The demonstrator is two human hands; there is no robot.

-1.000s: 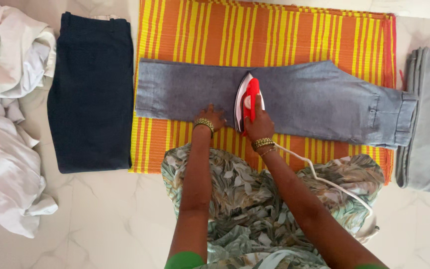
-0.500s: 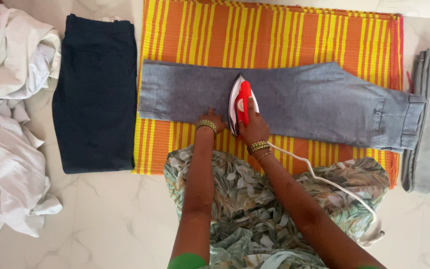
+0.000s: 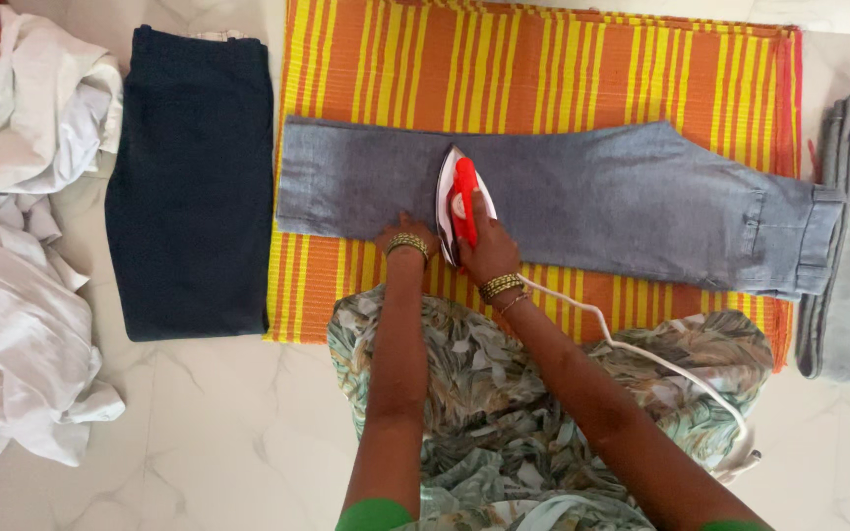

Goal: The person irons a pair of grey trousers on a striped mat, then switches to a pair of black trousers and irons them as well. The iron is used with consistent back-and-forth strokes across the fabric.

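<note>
Your lap in leaf-print fabric sits nearest, white cord (image 3: 641,354) trailing across it. Your right hand (image 3: 489,251) is wrapped tight around the red handle of the iron (image 3: 456,202). Your left hand (image 3: 403,231) lies flat, fingers spread, on the grey trousers (image 3: 592,197) just beside the iron. Iron sits mid-leg, trousers laid across the orange striped mat (image 3: 543,69). Folded navy garment (image 3: 194,182) off to the left on the floor.

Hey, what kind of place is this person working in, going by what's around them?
Probably a room at home, with ironing done on the floor. A striped orange and yellow mat lies on pale marble-look floor tiles, grey trousers are spread on it under a red iron, and folded dark trousers and white laundry wait alongside.
</note>
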